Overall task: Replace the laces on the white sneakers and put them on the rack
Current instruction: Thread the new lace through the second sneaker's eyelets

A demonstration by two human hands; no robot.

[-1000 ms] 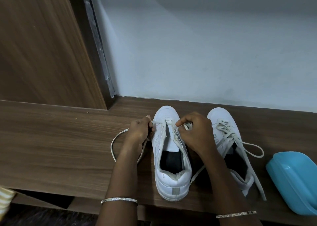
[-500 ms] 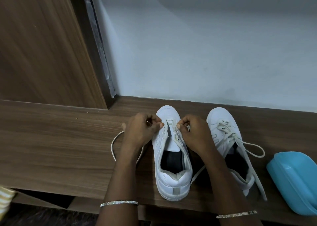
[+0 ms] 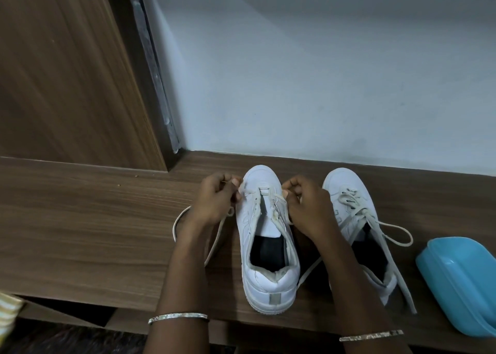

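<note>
Two white sneakers stand toe-to-wall on a wooden shelf (image 3: 80,233). The left sneaker (image 3: 268,281) has a white lace (image 3: 182,219) through its front eyelets only, with one end looping out on the wood to its left. My left hand (image 3: 214,200) pinches the lace at the shoe's left front eyelet. At the right front eyelet, my right hand (image 3: 308,208) pinches the other end. The right sneaker (image 3: 346,187) is loosely laced, its lace ends trailing to the right and toward me.
A blue plastic tub (image 3: 461,281) lies at the shelf's right edge, close to the right sneaker. A wooden panel (image 3: 67,71) rises at the back left and a pale wall (image 3: 322,71) stands behind the shoes. The shelf's front edge drops off near my wrists.
Both hands have shifted slightly toward the toe of the left sneaker and drawn the lace taut across the front eyelets. The shoes have stayed in place.
</note>
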